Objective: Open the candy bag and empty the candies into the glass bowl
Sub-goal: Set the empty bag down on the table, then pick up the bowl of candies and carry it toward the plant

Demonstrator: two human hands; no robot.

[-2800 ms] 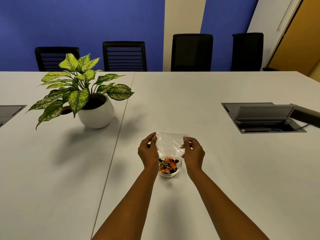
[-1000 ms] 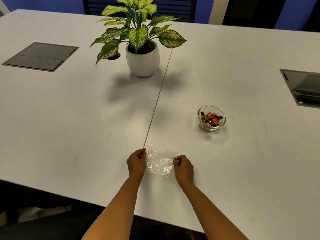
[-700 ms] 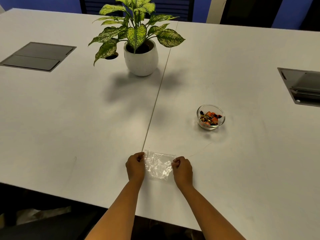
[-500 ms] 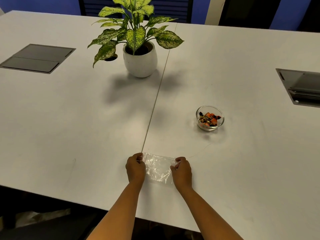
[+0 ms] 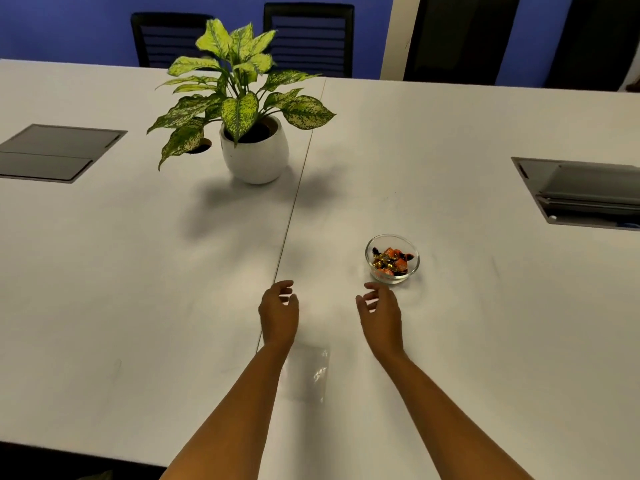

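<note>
A small glass bowl [image 5: 370, 262] stands on the white table, holding several orange and dark wrapped candies [image 5: 390, 260]. The clear candy bag [image 5: 309, 374] lies flat and empty on the table near the front edge, between my forearms, partly under my left arm. My left hand [image 5: 278, 313] hovers beyond the bag, fingers loosely curled and apart, holding nothing. My right hand [image 5: 379, 313] is also open and empty, its fingertips just short of the bowl's near side.
A potted plant [image 5: 254, 152] in a white pot stands at the back left of the bowl. Grey cable hatches sit in the table at the far left [image 5: 55, 152] and far right [image 5: 581, 192]. Black chairs [image 5: 308, 39] line the far side.
Both hands have let go of the bag and moved forward, away from me. The bag now lies flat behind them. The right hand has come close to the bowl.
</note>
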